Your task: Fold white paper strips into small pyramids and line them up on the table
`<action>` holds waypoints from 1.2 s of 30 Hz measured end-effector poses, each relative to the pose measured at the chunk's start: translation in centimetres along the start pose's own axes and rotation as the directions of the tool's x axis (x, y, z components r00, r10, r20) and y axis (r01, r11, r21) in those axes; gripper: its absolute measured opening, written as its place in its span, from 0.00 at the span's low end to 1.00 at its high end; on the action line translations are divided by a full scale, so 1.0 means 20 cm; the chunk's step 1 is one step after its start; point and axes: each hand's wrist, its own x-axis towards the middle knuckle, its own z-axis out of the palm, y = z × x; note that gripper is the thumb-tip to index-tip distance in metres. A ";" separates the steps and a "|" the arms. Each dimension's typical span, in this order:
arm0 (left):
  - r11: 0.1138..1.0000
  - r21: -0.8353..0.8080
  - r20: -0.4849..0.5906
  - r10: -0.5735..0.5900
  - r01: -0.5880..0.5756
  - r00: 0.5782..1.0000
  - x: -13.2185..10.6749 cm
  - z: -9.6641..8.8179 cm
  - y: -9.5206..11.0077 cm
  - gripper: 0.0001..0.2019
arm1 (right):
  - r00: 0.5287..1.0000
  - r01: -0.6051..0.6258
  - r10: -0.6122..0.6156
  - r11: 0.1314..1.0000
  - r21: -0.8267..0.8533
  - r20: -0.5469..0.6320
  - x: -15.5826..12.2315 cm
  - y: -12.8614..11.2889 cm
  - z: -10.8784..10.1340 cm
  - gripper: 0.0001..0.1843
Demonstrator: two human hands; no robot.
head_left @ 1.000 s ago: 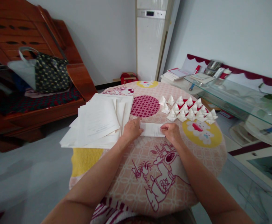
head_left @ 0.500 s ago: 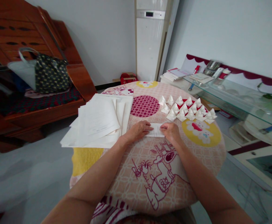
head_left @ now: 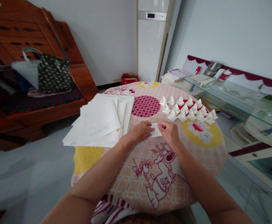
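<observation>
A small folded sheet of white paper (head_left: 155,132) lies on the patterned tablecloth (head_left: 147,161), between my two hands. My left hand (head_left: 139,132) rests on its left part, fingers stretched out and lying flat. At the right end, my right hand (head_left: 169,132) pinches the paper's far edge between thumb and forefinger; the fingertips partly hide the edge. Beyond my right hand stand several folded paper boats (head_left: 182,115) in rows. Left of my left hand is a loose stack of white paper sheets (head_left: 98,119), some with faint print.
A glass shelf (head_left: 233,96) with books, tins and other small things runs along the right wall. To the left stands a wooden bench (head_left: 80,81) with a dotted bag (head_left: 54,73) on it. A tall white air conditioner (head_left: 151,46) is at the back.
My right hand has moved slightly left along the paper, its fingers now pinching the far edge. My left hand stays on the left part. The view has shifted a little.
</observation>
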 end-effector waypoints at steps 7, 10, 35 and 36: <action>0.999 -0.051 -0.008 -0.018 0.017 1.000 0.00 0.00 -0.01 0.20 | 0.975 -0.047 0.074 0.990 -0.132 0.209 0.00 0.00 0.04 0.09; 0.998 -0.051 0.002 -0.026 0.026 1.000 0.01 0.00 -0.02 0.20 | 0.966 -0.065 0.097 0.988 -0.137 0.242 -0.01 0.00 0.02 0.09; 0.995 -0.080 0.000 -0.053 0.053 0.999 0.01 -0.01 0.00 0.21 | 0.839 -0.289 0.244 0.957 0.019 0.486 0.01 0.16 -0.16 0.09; 0.996 -0.078 0.002 -0.052 0.052 0.999 0.01 -0.01 0.00 0.21 | 0.844 -0.290 0.239 0.956 0.035 0.481 0.01 0.18 -0.17 0.09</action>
